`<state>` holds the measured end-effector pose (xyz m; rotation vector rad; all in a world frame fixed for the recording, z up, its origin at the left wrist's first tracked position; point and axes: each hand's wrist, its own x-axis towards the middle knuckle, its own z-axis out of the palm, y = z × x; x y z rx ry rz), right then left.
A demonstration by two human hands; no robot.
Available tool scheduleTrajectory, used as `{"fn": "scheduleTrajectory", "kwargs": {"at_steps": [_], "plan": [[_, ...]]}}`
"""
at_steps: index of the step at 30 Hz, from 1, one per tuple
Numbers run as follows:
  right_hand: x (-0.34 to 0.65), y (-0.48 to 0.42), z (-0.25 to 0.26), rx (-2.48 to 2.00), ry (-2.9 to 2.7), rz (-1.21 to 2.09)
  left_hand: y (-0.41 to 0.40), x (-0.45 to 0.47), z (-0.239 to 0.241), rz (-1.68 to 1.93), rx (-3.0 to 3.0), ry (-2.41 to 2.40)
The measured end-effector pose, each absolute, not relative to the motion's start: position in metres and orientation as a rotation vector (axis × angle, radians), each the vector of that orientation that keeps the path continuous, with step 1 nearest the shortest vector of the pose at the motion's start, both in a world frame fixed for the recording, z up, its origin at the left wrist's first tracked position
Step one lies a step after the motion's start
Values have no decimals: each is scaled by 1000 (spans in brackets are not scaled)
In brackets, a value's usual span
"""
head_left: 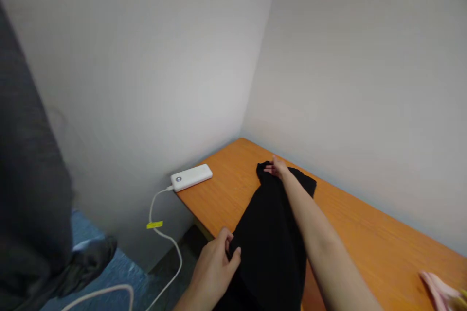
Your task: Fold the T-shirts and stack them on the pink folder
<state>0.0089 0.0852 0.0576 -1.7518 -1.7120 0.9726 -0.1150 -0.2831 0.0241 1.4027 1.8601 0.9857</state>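
Note:
A black garment (270, 223) stretches along the wooden tabletop and over its near edge; its exact kind is hard to tell. My left hand (219, 262) pinches the garment's left border near the front of the table, thumb and fingers closed round the cloth. Farther back, my right hand (277, 167) rests on the garment's far end. Its fingers are apart and lie against the fabric, and the forearm crosses above the garment's right side. The lowest part of the garment runs out of view at the bottom.
On the left corner of the wooden table (226, 170) lies a white power bank (192, 177). Its white cable (168, 237), with a yellow tag, hangs down. Walls meet behind the table. Dark cloth (32, 180) hangs at far left; pink cloth (436, 289) lies at lower right.

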Motion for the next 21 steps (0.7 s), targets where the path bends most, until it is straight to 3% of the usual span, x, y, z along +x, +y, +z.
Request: {"fn": "scheduleTrajectory", "kwargs": {"at_steps": [8, 14, 21], "plan": [[71, 77, 32, -1776, -1936, 645, -287, -119, 28, 978, 1578, 1981], [104, 24, -18, -1923, -2281, 85, -285, -120, 21, 916, 1663, 1924], [107, 16, 7, -1938, -2400, 91, -278, -113, 25, 745, 1817, 1830]]}}
